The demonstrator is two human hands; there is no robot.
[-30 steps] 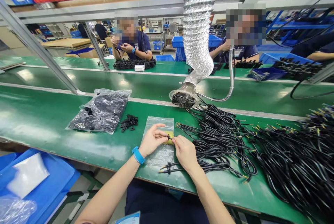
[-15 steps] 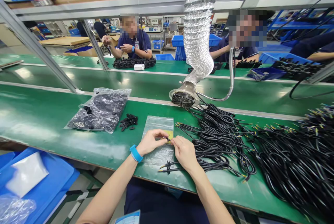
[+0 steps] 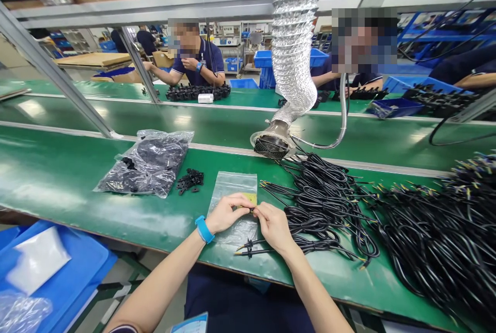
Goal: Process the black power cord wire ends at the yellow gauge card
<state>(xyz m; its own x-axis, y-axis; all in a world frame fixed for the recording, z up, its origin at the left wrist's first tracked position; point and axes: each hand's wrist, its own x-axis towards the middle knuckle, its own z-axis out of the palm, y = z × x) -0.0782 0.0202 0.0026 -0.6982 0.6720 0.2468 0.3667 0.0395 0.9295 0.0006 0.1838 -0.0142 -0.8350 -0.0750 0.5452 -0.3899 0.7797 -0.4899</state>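
My left hand (image 3: 229,213), with a blue wristband, pinches a small black plastic part (image 3: 251,210) that its fingertips mostly cover. Right against it, my right hand (image 3: 273,224) is closed in a pinch on what looks like the end of a black cable, largely hidden by the fingers. Beneath both hands lie a clear zip bag (image 3: 234,182) and a yellow piece (image 3: 251,197). Close to my right wrist, cable ends carrying black clip-like fittings (image 3: 250,248) rest on the green bench. Loose small black parts (image 3: 190,180) are piled to the left.
A clear bag of black parts (image 3: 149,162) lies at left. Coiled black cables (image 3: 325,198) and a larger cable heap (image 3: 437,240) cover the right side. A foil duct (image 3: 296,38) hangs over the bench, with co-workers (image 3: 199,61) opposite. Blue bins (image 3: 81,260) stand lower left.
My left fingers have come down over the small black part, hiding more of it. A co-worker opposite has lowered a raised hand. The view has shifted slightly.
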